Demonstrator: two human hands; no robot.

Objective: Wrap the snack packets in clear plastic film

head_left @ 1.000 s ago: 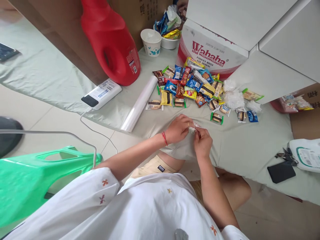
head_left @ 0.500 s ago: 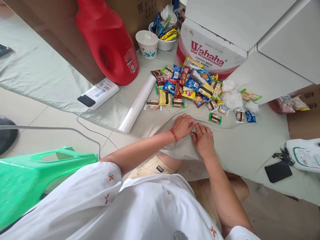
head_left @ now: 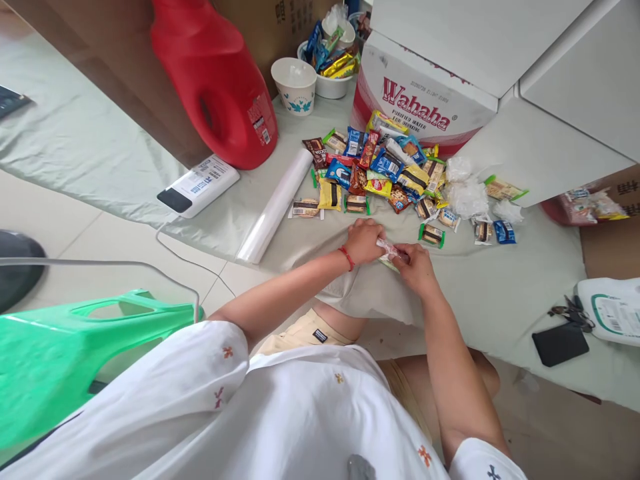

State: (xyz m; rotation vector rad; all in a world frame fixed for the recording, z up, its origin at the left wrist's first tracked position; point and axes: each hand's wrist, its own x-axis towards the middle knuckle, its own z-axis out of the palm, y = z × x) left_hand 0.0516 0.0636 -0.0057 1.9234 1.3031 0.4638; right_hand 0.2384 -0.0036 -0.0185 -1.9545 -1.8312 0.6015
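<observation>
Two hands (head_left: 364, 241) (head_left: 419, 268) parted (one wrapper (head_left: 389, 249) between).

Right hand (head_left: 418, 268) drew rightward; more clear wrapper (head_left: 387, 247) shows.

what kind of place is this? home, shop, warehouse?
Probably a home or dorm room, though I can't be certain: a loose cloth covers the work surface, and a big red jug, keys and a snack pile share it.
</observation>
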